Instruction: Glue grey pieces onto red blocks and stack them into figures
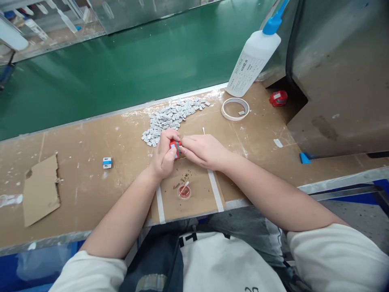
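My left hand (164,156) is closed around a small red and grey toy-like piece (175,149) with a pale face, above the cardboard-covered bench. My right hand (206,152) has its fingers pressed together at the right side of that piece. A whitish bit shows at the right fingertips, too small to name. Just beyond my hands lies a heap of small light-grey rectangular tiles (170,117). Nearer to me stands a small round cup of reddish liquid (184,192), with a cotton swab (184,186) resting in it. Another white-tipped swab (203,130) lies behind my right hand.
A white glue bottle (253,61) with a blue cap stands at the back, near a tape roll (235,109). A second red piece (278,98) sits by the metal housing (343,81). Leftward are a blue-and-white block (107,163) and torn cardboard (42,190). A green belt (136,69) runs behind.
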Demonstrator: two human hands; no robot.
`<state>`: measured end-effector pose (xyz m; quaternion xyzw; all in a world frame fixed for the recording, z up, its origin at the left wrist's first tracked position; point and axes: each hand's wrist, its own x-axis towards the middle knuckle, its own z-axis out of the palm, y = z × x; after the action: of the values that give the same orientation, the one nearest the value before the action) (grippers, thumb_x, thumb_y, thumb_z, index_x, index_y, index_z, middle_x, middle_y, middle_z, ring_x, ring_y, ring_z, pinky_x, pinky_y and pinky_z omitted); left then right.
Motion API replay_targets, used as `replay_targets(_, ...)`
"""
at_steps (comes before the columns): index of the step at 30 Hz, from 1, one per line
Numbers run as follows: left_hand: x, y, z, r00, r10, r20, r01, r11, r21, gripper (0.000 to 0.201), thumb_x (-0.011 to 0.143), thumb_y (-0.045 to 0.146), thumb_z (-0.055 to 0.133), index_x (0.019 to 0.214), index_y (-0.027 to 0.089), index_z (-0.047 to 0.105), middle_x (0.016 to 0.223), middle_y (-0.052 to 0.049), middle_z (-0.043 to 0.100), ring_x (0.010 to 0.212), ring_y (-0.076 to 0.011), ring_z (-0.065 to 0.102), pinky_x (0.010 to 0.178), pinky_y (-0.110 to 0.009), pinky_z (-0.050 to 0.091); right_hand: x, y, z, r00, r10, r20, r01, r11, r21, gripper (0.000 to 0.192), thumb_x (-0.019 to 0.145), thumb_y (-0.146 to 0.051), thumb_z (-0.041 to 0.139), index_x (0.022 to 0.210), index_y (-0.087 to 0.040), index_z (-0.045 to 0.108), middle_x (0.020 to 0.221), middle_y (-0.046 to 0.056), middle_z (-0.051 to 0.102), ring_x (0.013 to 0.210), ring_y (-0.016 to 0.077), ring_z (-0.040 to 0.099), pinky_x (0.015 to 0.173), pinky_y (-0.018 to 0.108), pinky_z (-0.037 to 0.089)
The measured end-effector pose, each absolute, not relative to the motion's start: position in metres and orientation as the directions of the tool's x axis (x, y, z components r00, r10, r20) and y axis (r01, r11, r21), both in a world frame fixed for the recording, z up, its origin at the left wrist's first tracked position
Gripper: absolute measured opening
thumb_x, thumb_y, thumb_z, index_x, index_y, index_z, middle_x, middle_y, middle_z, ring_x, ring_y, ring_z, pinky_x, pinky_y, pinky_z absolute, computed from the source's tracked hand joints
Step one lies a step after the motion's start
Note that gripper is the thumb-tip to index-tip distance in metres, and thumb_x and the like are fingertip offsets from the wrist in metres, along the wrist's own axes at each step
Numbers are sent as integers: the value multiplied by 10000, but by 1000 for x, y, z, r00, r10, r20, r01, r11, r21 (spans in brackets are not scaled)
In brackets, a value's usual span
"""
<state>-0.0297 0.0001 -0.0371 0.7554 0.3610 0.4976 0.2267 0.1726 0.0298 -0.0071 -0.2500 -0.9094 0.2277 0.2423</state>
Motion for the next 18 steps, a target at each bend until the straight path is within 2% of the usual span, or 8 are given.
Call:
replay_targets(5,-29,-7,-34,237,765,598,385,-639,665,205,1105,470,365,1178,294,438,1081,-56,572,963,-239,576,877,-448,516,167,23,-9,-722,584,372,324,760,-564,363,1145,-391,321,876,-230,503,822,32,621,756,178,529,684,310,327)
replay_targets(8,-30,-13,-31,235,779,582,441,-619,650,196,1112,460,341,1192,298,419,1093,-59,577,942,-235,574,851,-450,508,165,20,-8,-721,603,342,275,701,-658,352,1139,-405,341,852,-240,461,794,11,583,726,169,499,675,305,331)
replay_targets(13,-30,-15,-29,242,772,588,515,-616,596,191,1115,447,334,1193,287,405,1075,-61,572,917,-231,578,816,-446,505,162,18,-8,-722,641,261,158,520,-840,339,1139,-425,378,867,-240,460,814,-10,569,724,150,502,703,283,394)
replay_targets(15,-29,-15,-30,223,770,598,500,-617,608,170,1114,426,354,1192,288,416,1073,-59,567,923,-229,574,820,-440,501,161,19,-10,-715,645,269,118,490,-863,342,1142,-428,386,864,-241,453,823,-11,573,726,147,499,704,280,403)
replay_targets(18,-28,-13,-32,206,756,621,415,-642,644,155,1103,422,374,1179,299,432,1045,-51,560,907,-231,559,821,-440,498,162,20,-12,-719,613,327,89,548,-832,357,1152,-429,376,854,-243,441,833,-4,586,730,148,495,689,282,385)
